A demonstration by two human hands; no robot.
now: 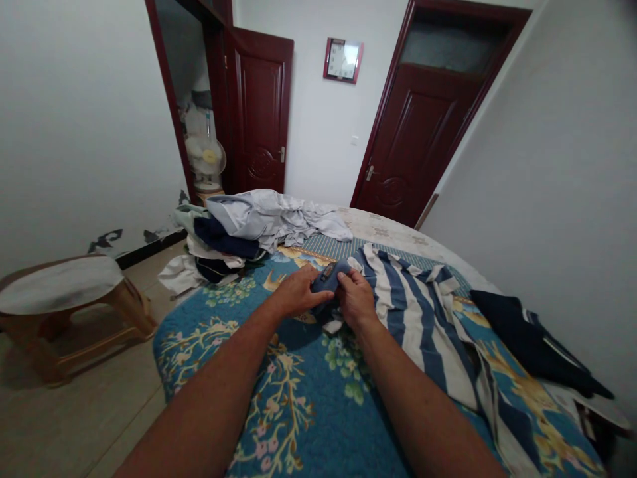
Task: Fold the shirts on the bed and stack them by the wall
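Note:
A blue-and-white striped shirt (pixel 398 292) lies spread over the bed, its body reaching toward the lower right. Its plain blue collar (pixel 326 282), with a small dark label, is raised between my hands. My left hand (pixel 298 292) grips the collar's left side, thumb on top. On the other side, my right hand (pixel 355 295) pinches the cloth between thumb and fingers. Under both hands is a teal quilted cover (pixel 318 411) with a flower pattern.
A heap of clothes (pixel 269 216) sits at the bed's far left. Dark folded clothing (pixel 532 338) lies at the right edge. A stool (pixel 70 292) stands on the floor at left. Beyond are a fan (pixel 206 156), a wall clock (pixel 343 60) and a closed door (pixel 423 126).

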